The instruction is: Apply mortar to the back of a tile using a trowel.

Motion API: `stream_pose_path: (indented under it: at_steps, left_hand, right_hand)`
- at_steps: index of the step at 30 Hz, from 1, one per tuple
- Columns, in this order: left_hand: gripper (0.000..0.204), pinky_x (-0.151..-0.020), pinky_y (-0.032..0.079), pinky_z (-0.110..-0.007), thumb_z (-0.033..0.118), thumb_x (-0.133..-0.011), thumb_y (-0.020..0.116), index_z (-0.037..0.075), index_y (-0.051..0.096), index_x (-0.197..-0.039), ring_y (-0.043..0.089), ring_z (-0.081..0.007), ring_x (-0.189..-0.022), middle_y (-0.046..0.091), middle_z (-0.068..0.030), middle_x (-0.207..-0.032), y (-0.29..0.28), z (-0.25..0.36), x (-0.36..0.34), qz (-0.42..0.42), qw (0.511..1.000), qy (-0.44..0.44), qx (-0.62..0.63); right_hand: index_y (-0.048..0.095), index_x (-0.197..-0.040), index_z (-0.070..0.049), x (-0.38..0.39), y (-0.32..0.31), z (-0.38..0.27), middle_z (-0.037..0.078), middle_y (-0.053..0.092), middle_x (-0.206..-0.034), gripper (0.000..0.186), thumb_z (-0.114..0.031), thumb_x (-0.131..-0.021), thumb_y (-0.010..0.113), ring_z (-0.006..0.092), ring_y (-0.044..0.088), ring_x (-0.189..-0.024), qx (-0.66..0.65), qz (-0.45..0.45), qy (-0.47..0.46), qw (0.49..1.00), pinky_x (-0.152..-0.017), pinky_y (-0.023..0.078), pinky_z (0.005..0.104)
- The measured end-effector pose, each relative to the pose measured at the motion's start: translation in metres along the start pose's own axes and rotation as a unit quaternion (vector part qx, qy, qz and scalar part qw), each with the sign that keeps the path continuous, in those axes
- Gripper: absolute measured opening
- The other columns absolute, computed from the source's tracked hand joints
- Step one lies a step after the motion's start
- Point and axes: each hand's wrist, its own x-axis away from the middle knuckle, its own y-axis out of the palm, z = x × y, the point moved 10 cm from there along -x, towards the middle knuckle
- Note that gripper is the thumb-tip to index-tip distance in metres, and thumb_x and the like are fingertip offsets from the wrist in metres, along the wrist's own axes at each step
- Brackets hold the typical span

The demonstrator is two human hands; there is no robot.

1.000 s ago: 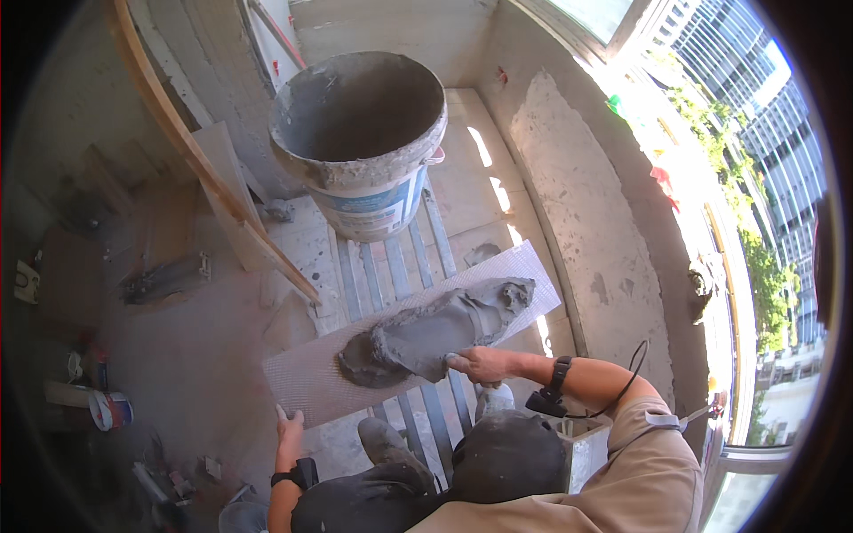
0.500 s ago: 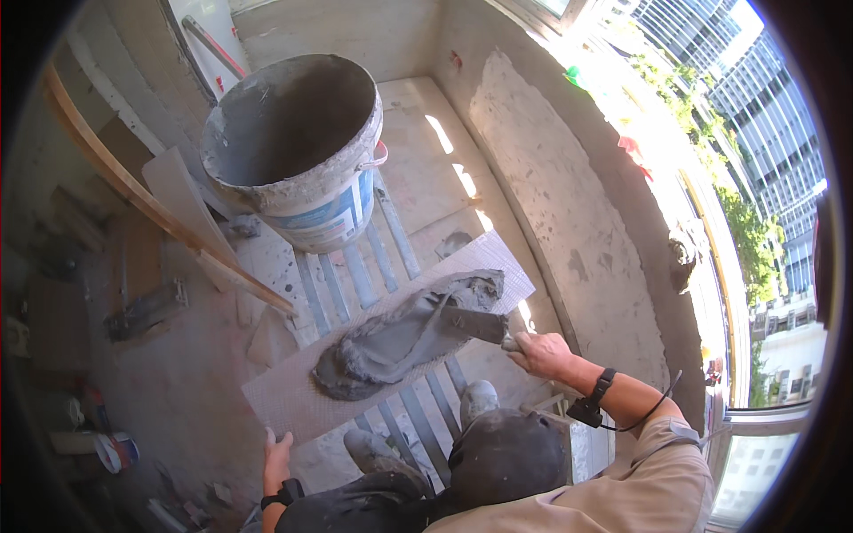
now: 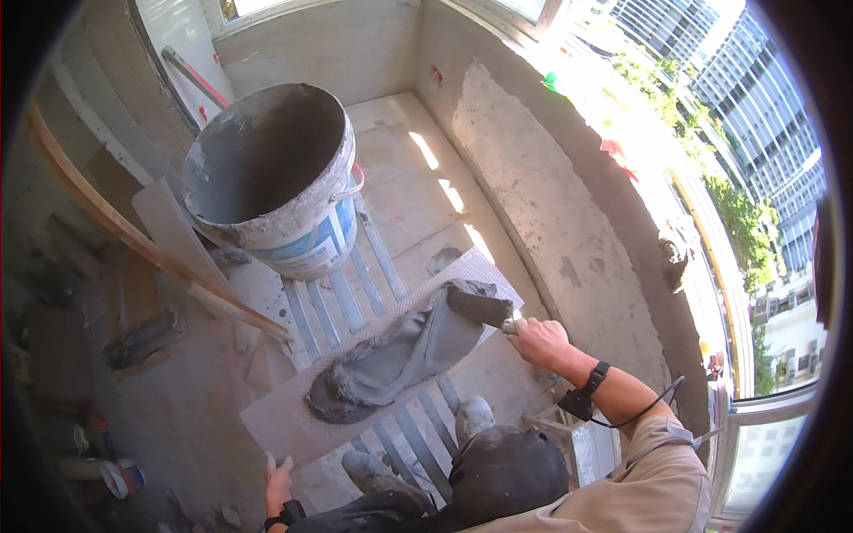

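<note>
A long pale tile [image 3: 275, 426] with a gridded back lies slantwise over a slatted metal platform [image 3: 378, 266]. A thick grey bed of mortar [image 3: 382, 364] covers its middle. Wrapped round a handle, my right hand [image 3: 540, 343] holds a trowel [image 3: 480, 308], its mortar-smeared blade resting on the far right end of the bed. My left hand [image 3: 278, 482] grips the tile's near left corner at the edge, thumb and fingers on either side. Both wrists wear black straps.
A big mortar-caked bucket [image 3: 267, 178] stands beyond the tile on the platform. A curved-looking wooden strip [image 3: 142, 240] leans at the left. A half-plastered low wall [image 3: 551, 195] and window run along the right. My dark knee [image 3: 506, 466] is close below the tile.
The trowel blade has slid and turned a little toward the far right end of the mortar, smoothing its surface. My left hand keeps its place at the tile corner. The whole view has shifted slightly.
</note>
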Motion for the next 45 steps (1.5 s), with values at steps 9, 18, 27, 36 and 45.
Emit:
stream_pose_path:
  at_steps: [9,18,27,36,45]
  left_hand:
    - [0.089,-0.095,0.044,-0.044,0.024,-0.086,0.065,0.004,0.012,-0.155,0.045,-0.0336,-0.128,0.033,-0.0188,-0.151,0.004,0.005,0.001,-0.031,0.999,0.023,0.027]
    - [0.09,-0.101,0.038,-0.053,0.026,-0.088,0.064,0.005,0.008,-0.156,0.04,-0.0377,-0.133,0.031,-0.0198,-0.153,0.005,0.012,0.009,-0.042,0.999,0.001,0.025]
    - [0.091,-0.103,0.035,-0.057,0.029,-0.088,0.065,0.006,0.009,-0.156,0.03,-0.0339,-0.141,0.02,-0.0141,-0.16,0.015,0.018,0.016,-0.06,0.998,-0.002,0.028]
    - [0.093,-0.105,0.034,-0.056,0.025,-0.089,0.064,0.008,0.002,-0.156,0.035,-0.0395,-0.138,0.026,-0.0185,-0.156,0.01,0.009,0.012,-0.067,0.996,-0.012,0.05]
    - [0.091,-0.097,0.036,-0.062,0.029,-0.089,0.063,0.013,0.006,-0.157,0.031,-0.037,-0.139,0.027,-0.0126,-0.157,0.012,0.003,-0.002,-0.07,0.997,-0.008,0.02]
  right_hand:
    - [0.055,-0.088,0.0,-0.016,-0.001,0.002,0.029,0.064,-0.079,0.026,-0.022,-0.094,0.044,0.0421,0.065,-0.077,0.004,0.048,-0.173,0.984,-0.068,0.048,0.052]
    - [0.064,-0.088,0.0,-0.059,-0.038,0.006,0.02,0.067,-0.082,0.018,-0.008,-0.084,0.05,0.0369,0.067,-0.073,0.034,0.034,-0.085,0.995,-0.064,0.055,0.0439]
    - [0.054,-0.087,-0.003,-0.004,0.032,-0.119,0.008,0.057,-0.068,0.037,-0.037,-0.099,0.045,0.0213,0.061,-0.057,-0.364,-0.26,-0.034,0.894,-0.048,0.049,0.0371]
    - [0.062,-0.095,0.0,-0.027,-0.03,-0.03,0.019,0.07,-0.087,0.038,-0.034,-0.098,0.045,0.0344,0.07,-0.086,-0.004,0.018,-0.03,0.999,-0.074,0.054,0.0455]
    - [0.059,-0.09,0.004,0.006,0.013,0.036,0.015,0.06,-0.069,0.041,-0.032,-0.098,0.042,0.0251,0.065,-0.062,-0.31,-0.15,0.085,0.935,-0.052,0.052,0.0409]
